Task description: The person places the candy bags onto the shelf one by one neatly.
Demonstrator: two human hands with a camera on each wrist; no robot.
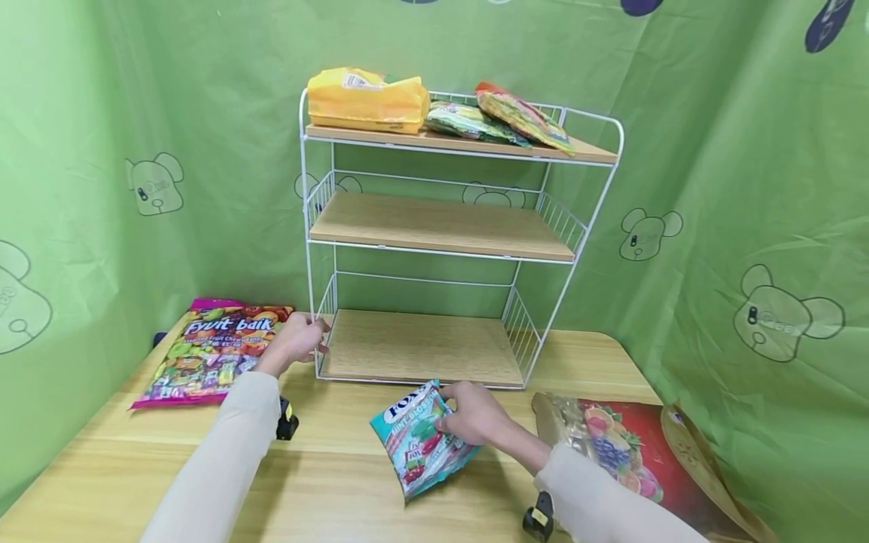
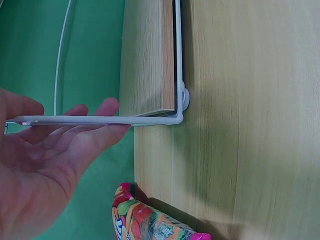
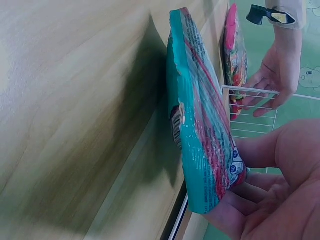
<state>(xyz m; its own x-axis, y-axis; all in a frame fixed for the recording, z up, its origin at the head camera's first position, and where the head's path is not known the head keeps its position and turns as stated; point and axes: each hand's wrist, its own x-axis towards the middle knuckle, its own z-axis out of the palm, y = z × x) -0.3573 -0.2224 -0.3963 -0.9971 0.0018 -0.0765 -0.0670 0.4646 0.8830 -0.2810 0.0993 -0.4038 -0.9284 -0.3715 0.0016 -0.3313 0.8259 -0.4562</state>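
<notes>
My right hand [image 1: 471,413] pinches a teal bag of Fox's candy [image 1: 414,445] by its right side, just above the table in front of the rack. In the right wrist view the candy bag [image 3: 200,125] is seen edge-on, thumb on one face and fingers on the other. At the rack's lower left, my left hand [image 1: 303,337] holds the thin white front post [image 2: 100,120], its thumb on one side and fingers on the other. The white wire rack [image 1: 434,253] has wood shelves; its middle and bottom boards are bare.
A large Fruit Baik candy bag [image 1: 217,351] lies left of the rack. On the top shelf sit a yellow package [image 1: 366,102], a green bag [image 1: 468,121] and a colourful bag [image 1: 523,117]. At the right lies a red fruit-printed bag [image 1: 631,445]. Green cloth [image 1: 713,188] surrounds the table.
</notes>
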